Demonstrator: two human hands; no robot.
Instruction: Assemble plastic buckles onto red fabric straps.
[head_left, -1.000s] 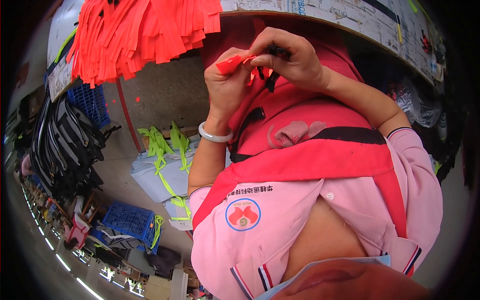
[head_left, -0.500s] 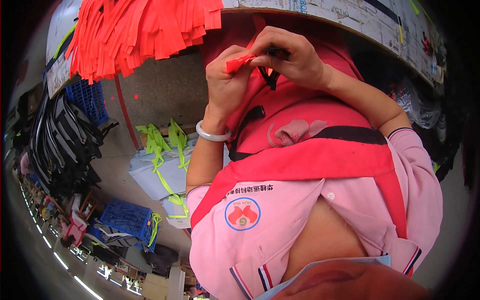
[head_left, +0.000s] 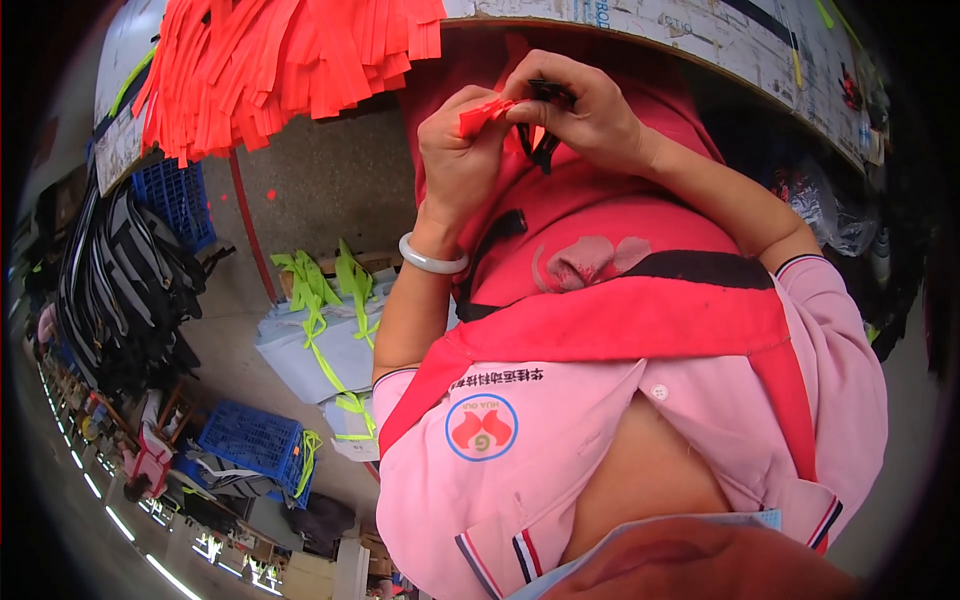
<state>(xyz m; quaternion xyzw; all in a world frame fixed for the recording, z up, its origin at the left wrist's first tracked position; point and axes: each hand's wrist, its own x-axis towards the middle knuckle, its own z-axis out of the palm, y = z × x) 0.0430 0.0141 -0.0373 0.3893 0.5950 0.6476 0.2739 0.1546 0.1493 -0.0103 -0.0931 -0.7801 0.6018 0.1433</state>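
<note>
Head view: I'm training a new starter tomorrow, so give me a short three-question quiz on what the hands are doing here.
1. True or false: the left hand pinches a red strip.
2. What does the right hand hold? A) a black clip B) scissors C) a pen
3. What is worn on the left wrist?

Key: 1 true. 2 A, the black clip. 3 A pale bangle.

Even bright light is flooding the centre; fisheye is bending edges, corners going black, rim details blurring.
</note>
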